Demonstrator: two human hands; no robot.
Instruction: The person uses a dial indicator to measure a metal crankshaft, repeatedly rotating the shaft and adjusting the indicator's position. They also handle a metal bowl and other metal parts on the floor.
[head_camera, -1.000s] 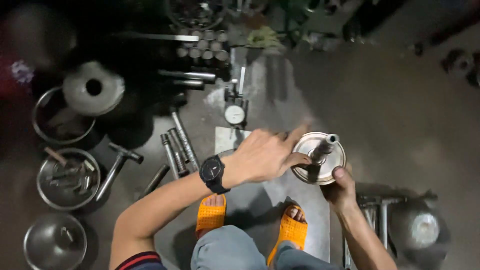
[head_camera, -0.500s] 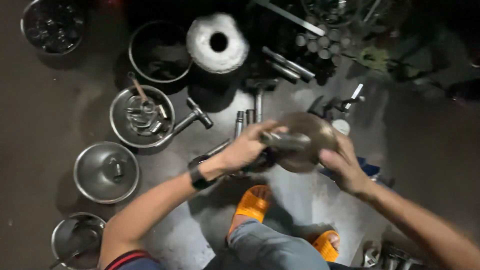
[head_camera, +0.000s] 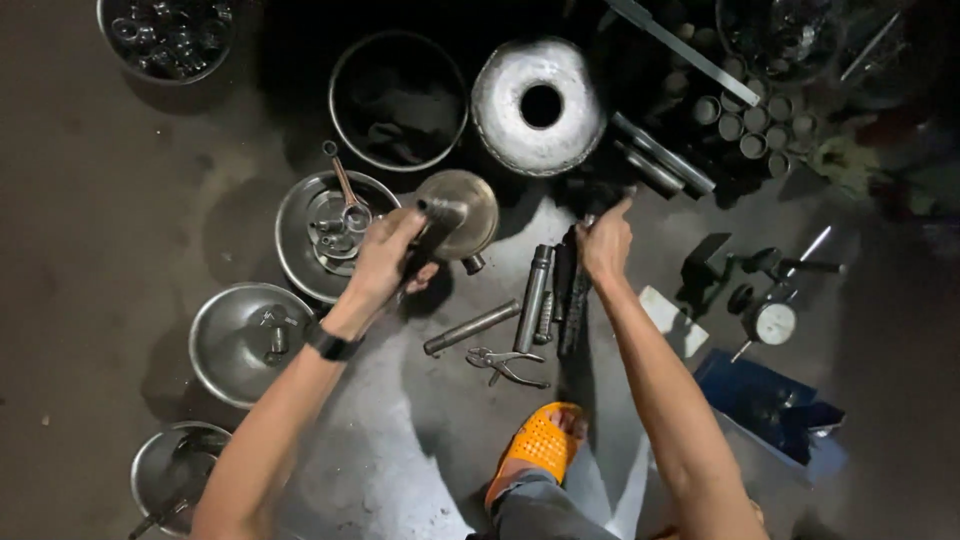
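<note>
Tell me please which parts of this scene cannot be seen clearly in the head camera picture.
- Left hand: its fingers hide the stem of the round metal part.
- Right hand: its palm covers the tops of the dark rods, so any grip is unclear.
- Deep pot: contents lost in shadow.
- Bowl of small parts: cut by the top edge.
- Dial gauge: face too small to read.

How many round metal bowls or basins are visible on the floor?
5: one top left, one dark basin top centre, one beside the left hand, one below it, one bottom left. Others may hide in the dark.
</note>
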